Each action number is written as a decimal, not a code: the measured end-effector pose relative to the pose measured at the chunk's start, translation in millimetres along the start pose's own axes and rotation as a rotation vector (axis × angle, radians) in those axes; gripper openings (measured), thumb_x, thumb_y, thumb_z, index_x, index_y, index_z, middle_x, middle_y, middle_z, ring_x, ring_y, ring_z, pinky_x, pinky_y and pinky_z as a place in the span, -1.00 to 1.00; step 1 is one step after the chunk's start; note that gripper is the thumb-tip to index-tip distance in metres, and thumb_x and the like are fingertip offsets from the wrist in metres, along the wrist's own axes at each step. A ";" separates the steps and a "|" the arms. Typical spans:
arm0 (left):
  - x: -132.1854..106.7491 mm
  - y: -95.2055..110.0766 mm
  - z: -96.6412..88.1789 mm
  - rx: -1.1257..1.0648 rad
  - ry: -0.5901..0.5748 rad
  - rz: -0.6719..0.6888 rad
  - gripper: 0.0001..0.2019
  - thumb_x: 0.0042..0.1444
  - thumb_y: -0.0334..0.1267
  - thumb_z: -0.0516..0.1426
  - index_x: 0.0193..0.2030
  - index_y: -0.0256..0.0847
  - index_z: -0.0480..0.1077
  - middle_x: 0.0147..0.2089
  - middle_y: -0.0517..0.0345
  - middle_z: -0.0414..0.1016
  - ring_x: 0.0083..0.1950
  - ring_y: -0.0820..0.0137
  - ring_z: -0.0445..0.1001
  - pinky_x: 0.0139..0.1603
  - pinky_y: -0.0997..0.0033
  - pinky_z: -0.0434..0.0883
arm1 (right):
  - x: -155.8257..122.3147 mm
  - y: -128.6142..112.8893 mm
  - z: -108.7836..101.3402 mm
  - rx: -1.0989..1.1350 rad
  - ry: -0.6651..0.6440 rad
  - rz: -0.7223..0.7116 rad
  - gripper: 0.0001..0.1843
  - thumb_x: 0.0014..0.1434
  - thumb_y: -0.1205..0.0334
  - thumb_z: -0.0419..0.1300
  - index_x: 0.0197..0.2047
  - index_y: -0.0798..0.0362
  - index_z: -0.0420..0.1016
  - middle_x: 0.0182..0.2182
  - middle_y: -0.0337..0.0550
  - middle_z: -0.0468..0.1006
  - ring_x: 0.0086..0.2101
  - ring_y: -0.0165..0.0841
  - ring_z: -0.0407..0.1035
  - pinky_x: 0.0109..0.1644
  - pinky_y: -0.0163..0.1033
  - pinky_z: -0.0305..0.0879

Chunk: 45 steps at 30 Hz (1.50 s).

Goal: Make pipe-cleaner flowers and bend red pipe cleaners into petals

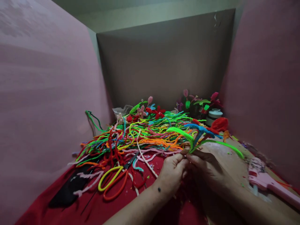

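Note:
Both my hands meet at the lower middle, pinching the base of a pipe-cleaner flower. My left hand (174,167) is closed with thumb and fingertips at the stem. From the other side my right hand (206,165) pinches the same spot. Above the fingers, the pipe-cleaner flower (198,132) spreads blue parts at the top and two bright green leaves that curve left and right. A red petal shape (219,125) shows behind the blue part; whether it is joined to it I cannot tell. The stem below the fingertips is hidden by my hands.
A heap of colourful pipe cleaners (150,134) fills the middle. Scissors (114,184) with yellow and orange handles lie left of my hands, near a black flat item (70,189). A pink glue gun (269,181) rests right. Finished flowers (159,112) and a white-lidded jar (215,114) stand behind.

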<state>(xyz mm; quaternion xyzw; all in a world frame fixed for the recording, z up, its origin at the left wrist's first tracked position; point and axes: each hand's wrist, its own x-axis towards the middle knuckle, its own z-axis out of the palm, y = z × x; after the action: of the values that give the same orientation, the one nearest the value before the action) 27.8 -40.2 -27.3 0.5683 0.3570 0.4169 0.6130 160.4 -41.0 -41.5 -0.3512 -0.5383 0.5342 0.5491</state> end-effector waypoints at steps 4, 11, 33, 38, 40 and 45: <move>-0.8 2.9 0.6 -0.049 -0.006 -0.005 -0.76 -0.03 -0.16 0.09 -0.56 -0.26 0.19 -0.65 0.39 0.01 -0.65 0.65 -0.06 -0.63 0.56 -0.09 | -0.8 2.4 0.4 0.021 -0.010 0.061 -0.70 0.07 0.10 0.17 -0.18 0.08 0.54 -0.32 -0.12 0.54 -0.32 -0.30 0.38 -0.23 -0.20 0.32; 0.6 -4.2 -5.0 -0.356 -0.173 -0.169 -0.68 -0.01 -0.02 0.13 -0.50 -0.24 0.20 -0.74 0.43 0.00 -0.74 0.66 -0.14 -0.69 0.58 -0.09 | -2.4 3.5 2.9 -0.144 0.075 0.078 -0.61 0.02 -0.06 0.15 -0.47 0.13 0.51 -0.62 -0.24 0.41 -0.55 -0.41 0.26 -0.42 -0.28 0.23; -3.3 -4.6 -10.3 -0.735 -0.512 -0.253 -0.81 0.03 -0.22 0.16 -0.47 -0.27 0.27 -0.74 0.45 -0.08 -0.75 0.66 -0.20 -0.67 0.60 0.04 | -6.4 -8.5 1.4 -0.061 -0.026 0.059 -0.64 -0.03 -0.05 0.21 -0.33 0.08 0.56 -0.55 -0.08 0.50 -0.48 -0.27 0.38 -0.34 -0.17 0.33; -0.6 -6.3 -7.1 -0.423 -0.352 -0.190 -0.72 0.07 -0.06 0.07 -0.45 -0.26 0.29 -0.73 0.40 0.03 -0.76 0.62 -0.10 -0.68 0.54 0.04 | -7.0 -13.4 4.8 -0.099 0.023 0.058 -0.58 -0.03 -0.11 0.18 -0.32 0.08 0.56 -0.55 -0.06 0.52 -0.45 -0.19 0.42 -0.30 -0.08 0.35; -1.7 -6.4 -5.4 -0.078 -0.131 -0.038 -0.70 0.12 -0.05 0.00 -0.40 -0.27 0.34 -0.65 0.29 0.20 -0.68 0.57 0.09 -0.60 0.51 0.11 | -7.0 -16.8 6.0 -0.129 0.057 0.052 -0.58 -0.05 -0.13 0.19 -0.35 0.06 0.58 -0.53 -0.04 0.53 -0.40 -0.14 0.43 -0.24 -0.04 0.34; -9.3 -8.8 -4.3 0.558 0.105 0.329 -0.76 0.18 -0.20 -0.08 -0.16 -0.16 0.37 -0.30 0.08 0.45 -0.33 0.38 0.34 -0.28 0.42 0.21 | -6.8 -25.4 8.4 -0.151 0.076 0.031 -0.68 -0.07 -0.08 0.23 -0.39 -0.02 0.59 -0.39 -0.07 0.57 -0.26 -0.10 0.41 -0.08 -0.05 0.29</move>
<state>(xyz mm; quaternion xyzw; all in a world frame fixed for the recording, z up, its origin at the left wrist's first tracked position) 21.2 -47.0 -36.8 0.7423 0.3919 0.4251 0.3388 158.5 -53.8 -17.1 -0.4199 -0.5503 0.4867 0.5329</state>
